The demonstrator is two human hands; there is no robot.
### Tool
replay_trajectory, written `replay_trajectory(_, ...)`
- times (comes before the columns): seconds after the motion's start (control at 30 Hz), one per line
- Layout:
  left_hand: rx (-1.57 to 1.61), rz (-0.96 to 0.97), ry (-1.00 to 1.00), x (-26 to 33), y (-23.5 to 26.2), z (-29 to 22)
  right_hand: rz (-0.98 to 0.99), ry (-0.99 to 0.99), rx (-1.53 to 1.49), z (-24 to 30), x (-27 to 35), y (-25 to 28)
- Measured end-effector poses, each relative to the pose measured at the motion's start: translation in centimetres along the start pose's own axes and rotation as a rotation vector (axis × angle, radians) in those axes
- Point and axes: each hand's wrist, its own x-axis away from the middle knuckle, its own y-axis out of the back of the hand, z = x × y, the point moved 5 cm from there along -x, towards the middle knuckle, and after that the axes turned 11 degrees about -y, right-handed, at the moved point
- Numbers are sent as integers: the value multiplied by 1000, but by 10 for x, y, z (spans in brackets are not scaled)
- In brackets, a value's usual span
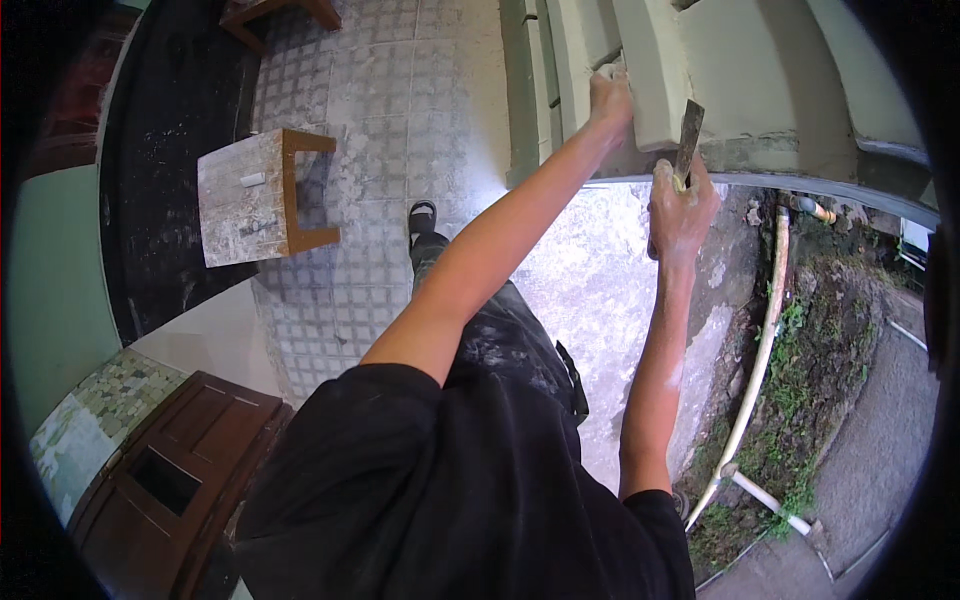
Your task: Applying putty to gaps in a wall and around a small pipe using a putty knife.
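Note:
My right hand [683,208], dusted with white powder, is closed around a flat-bladed scraper [690,138]. Its dark metal blade points away from me, beside the edge of a pale grey-green moulded column [650,85]. A bit of the tool shows below my fist. Further left and farther off, my left hand [611,95] is up against the same moulding, by a dark groove. Its fingers are curled in, and whatever they hold, if anything, is hidden.
A dusty wooden stool [240,200] stands at left with a small white piece [254,180] on top. Part of another wooden stool [270,12] shows beyond. A brown door [180,470] is at lower left. At right, a pale pipe [765,365] runs along a planted earth bank [790,400].

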Motion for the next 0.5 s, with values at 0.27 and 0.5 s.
replay_trajectory(0.27,246,184,36,47,-2,7,65,-222,-93,-22,0,-4)
replay_trajectory(0.5,-48,196,263,-14,-8,-15,53,-262,-101,-32,2,0)
